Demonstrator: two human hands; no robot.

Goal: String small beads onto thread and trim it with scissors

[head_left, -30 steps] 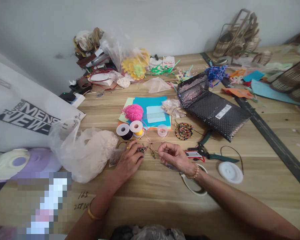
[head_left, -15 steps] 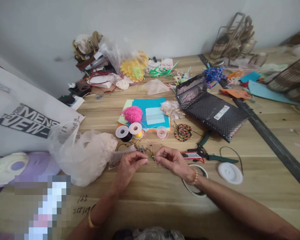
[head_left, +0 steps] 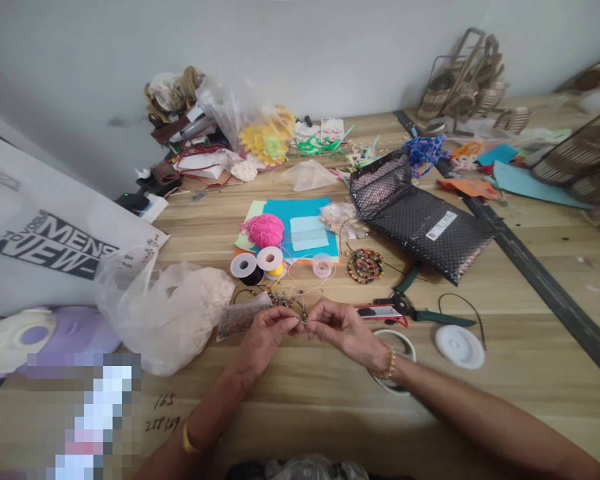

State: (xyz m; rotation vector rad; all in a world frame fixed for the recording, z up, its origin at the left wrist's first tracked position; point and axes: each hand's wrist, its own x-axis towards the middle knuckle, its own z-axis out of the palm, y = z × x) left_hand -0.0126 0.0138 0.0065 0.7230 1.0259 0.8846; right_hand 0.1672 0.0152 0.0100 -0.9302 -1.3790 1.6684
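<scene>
My left hand (head_left: 267,331) and my right hand (head_left: 337,325) meet fingertip to fingertip just above the wooden table (head_left: 300,413). Between them runs a thin cord (head_left: 303,288) with a few small beads threaded on it near the fingers. My left hand pinches a tiny bead against the cord's end, which my right hand pinches. A small pile of dark loose beads (head_left: 280,299) lies just behind the hands. A clear packet of beads (head_left: 240,317) rests left of them. The cord loops back toward a small pink spool (head_left: 323,264).
Thread spools (head_left: 257,263), a pink yarn ball (head_left: 264,230) on blue card, a coiled bead strand (head_left: 365,265), green-handled pliers (head_left: 417,310), a white lid (head_left: 459,346), a black padded mailer (head_left: 423,223) and a plastic bag (head_left: 163,303) surround the hands. Craft clutter lines the wall.
My left hand lifted off the bead pile and moved right with a bead. Both hands drew together until the fingertips met at the cord.
</scene>
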